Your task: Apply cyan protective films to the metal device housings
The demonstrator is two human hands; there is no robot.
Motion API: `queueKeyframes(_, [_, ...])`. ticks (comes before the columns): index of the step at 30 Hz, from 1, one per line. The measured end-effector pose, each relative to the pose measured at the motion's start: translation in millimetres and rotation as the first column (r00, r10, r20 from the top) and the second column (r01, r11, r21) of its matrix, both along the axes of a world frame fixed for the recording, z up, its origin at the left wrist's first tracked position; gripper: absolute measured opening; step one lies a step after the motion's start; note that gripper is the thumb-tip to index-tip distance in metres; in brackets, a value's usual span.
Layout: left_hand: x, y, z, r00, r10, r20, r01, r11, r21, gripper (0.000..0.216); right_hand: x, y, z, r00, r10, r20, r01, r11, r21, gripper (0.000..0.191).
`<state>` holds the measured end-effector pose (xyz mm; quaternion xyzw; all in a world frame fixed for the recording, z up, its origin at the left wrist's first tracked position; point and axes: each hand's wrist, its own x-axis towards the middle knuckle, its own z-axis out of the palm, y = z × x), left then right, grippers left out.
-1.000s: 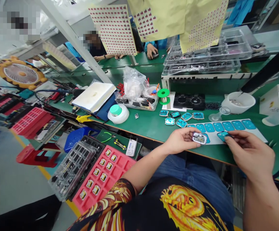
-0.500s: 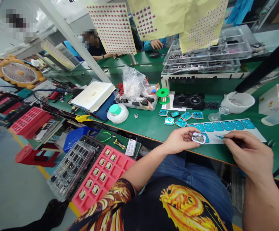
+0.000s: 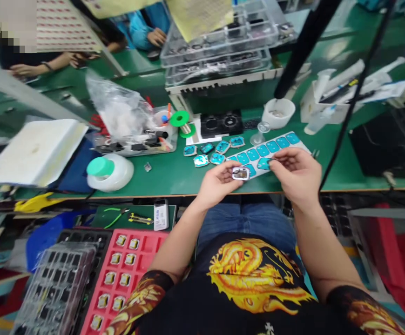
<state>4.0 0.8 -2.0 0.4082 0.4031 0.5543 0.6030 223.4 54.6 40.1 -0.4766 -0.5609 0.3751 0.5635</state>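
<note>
At the front edge of the green workbench (image 3: 174, 174), the left hand (image 3: 216, 184) pinches a small silver-framed module (image 3: 240, 173) between thumb and fingertips. Just beside it, the right hand (image 3: 296, 174) closes thumb and forefinger on a teal sticker (image 3: 264, 163) at the white backing sheet (image 3: 299, 144) of matching stickers. A white box (image 3: 161, 216) on the lower shelf carries blue print too blurred to read.
</note>
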Motion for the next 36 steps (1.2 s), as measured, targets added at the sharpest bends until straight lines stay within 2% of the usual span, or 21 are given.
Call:
queueKeyframes(6, [1.1,-2.4,0.0,1.000,0.004,-0.015,-0.003,0.999,0.033,0.054,-23.3,-25.0,19.5,0.997,0.055,0.053,-0.059,0.996,0.073,0.008])
queueKeyframes(10, [2.5,-3.6,0.2,0.998,0.038,-0.056,-0.035,0.998,0.055,0.055,-35.4,-29.2,14.2,0.990,0.069,0.121,-0.075,0.996,0.052,0.006])
queueKeyframes(15, [2.6,-3.5,0.9,0.997,0.041,-0.071,-0.037,0.997,0.061,0.055,-43.4,-27.9,5.0,0.990,0.069,0.124,-0.074,0.997,0.033,0.007])
queueKeyframes(36, [6.7,-5.4,1.9,0.992,0.079,-0.094,-0.070,0.993,0.093,0.050,-49.1,-31.8,1.8,0.987,0.015,0.163,-0.024,0.998,0.050,0.009])
